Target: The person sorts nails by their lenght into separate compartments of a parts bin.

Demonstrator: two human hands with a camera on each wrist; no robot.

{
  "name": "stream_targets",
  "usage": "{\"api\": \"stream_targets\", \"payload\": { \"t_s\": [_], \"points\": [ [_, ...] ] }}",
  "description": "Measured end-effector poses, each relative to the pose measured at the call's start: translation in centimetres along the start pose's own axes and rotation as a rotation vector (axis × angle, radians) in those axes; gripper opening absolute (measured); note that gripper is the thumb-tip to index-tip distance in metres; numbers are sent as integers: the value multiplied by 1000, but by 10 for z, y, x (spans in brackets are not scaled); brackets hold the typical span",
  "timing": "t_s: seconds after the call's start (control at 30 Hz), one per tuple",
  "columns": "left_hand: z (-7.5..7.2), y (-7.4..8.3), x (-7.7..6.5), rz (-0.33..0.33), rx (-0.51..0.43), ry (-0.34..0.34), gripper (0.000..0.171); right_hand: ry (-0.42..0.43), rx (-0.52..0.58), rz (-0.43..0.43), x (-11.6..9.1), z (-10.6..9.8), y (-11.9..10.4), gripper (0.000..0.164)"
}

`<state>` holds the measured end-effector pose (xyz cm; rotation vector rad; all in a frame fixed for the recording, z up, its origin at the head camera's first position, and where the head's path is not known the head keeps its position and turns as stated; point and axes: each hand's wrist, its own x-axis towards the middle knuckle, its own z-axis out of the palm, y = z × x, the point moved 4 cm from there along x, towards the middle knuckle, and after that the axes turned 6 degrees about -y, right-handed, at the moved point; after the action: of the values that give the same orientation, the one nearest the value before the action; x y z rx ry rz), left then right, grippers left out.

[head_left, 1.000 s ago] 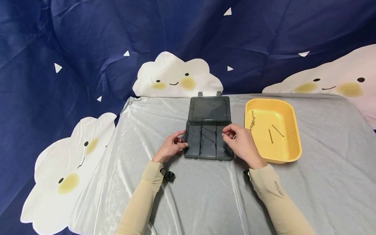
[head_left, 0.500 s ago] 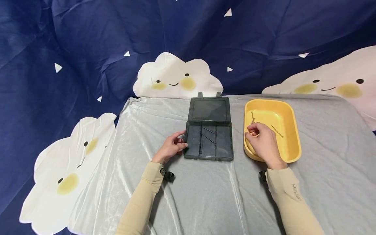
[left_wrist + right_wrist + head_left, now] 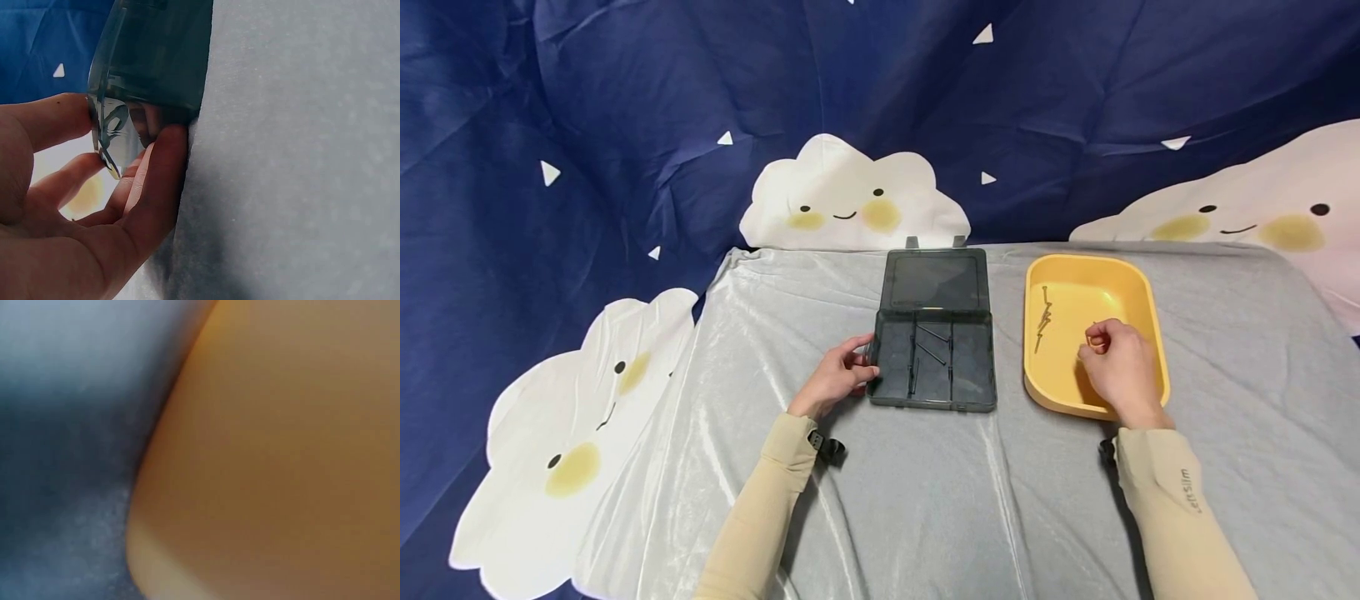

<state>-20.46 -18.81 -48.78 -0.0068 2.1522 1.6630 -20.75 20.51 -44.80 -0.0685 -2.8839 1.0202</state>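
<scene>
My left hand (image 3: 838,379) holds the left side of a dark see-through plastic compartment box (image 3: 972,362), whose lid (image 3: 936,279) is folded back. In the left wrist view, the thumb and fingers (image 3: 165,181) grip the box's edge (image 3: 103,125). Several long thin screws (image 3: 931,353) lie in the box's middle compartment. My right hand (image 3: 1118,367) is inside the yellow tub (image 3: 1033,387), fingers curled near its floor. Its fingertips overlap the spot of a screw, and I cannot tell whether they hold one. The right wrist view shows only the blurred tub wall (image 3: 262,456).
More screws (image 3: 1043,317) lie in a line along the tub's left side. Wrinkled grey cloth (image 3: 917,500) covers the table. A dark blue curtain (image 3: 662,75) with cloud faces hangs behind the table and to its left.
My right hand has moved right from over the box's right compartment, across the tub's left part, to the tub's right half. The left hand and the box have stayed put.
</scene>
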Motion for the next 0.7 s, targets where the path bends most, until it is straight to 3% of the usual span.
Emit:
{"api": "stream_targets", "payload": {
  "t_s": [0.17,0.5,0.7],
  "points": [
    [0,0,0,-4,-4,3,65,-24,-24,31,2,-2,4,22],
    [-1,-2,1,4,4,-2,65,-183,-92,137,9,6,16,20],
    [-1,0,0,14,4,-4,66,-221,-116,159,13,10,19,24]
  ]
}}
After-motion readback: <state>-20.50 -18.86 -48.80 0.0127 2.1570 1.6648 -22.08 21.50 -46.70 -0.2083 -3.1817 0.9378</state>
